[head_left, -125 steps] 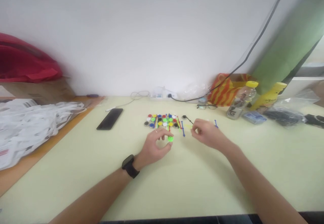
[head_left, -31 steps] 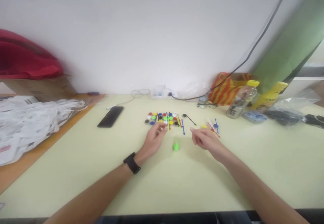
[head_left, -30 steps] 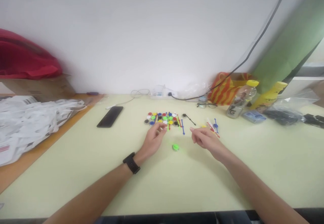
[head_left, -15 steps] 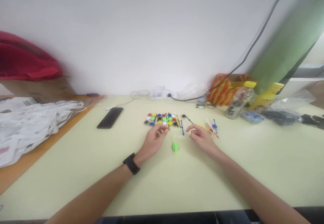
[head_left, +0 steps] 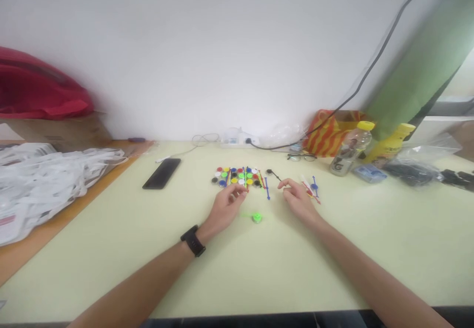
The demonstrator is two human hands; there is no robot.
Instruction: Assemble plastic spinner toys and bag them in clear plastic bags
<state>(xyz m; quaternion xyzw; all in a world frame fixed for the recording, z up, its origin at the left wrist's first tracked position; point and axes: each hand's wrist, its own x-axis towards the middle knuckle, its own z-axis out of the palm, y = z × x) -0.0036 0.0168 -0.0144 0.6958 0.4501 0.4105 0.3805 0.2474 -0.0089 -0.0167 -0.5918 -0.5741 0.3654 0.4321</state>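
A bright green spinner (head_left: 256,217) stands on the table between my hands, its arrow smeared by motion. My left hand (head_left: 226,204), with a black watch on its wrist, hovers left of it; the fingers curl loosely apart and hold nothing visible. On the other side, my right hand (head_left: 298,200) has its index finger stretched out, with nothing visible in it. Just beyond the left fingertips lie rows of coloured discs (head_left: 241,176) and several arrow pieces. A blue arrow (head_left: 267,188) lies between the hands. Past the right index finger is a black arrow with a round base (head_left: 274,174).
More arrows surround a blue spinner (head_left: 314,186) at the right. A phone (head_left: 162,173) lies at the left, near white straps (head_left: 59,180). Glasses (head_left: 301,157), a clear bottle (head_left: 351,149), a yellow bottle (head_left: 390,145) and a striped bag (head_left: 322,133) stand or lie at the back right.
My right hand has drawn slightly right, away from the green spinner. The blurred green arrow now points sideways over its base, which stays in place. My left hand has hardly moved.
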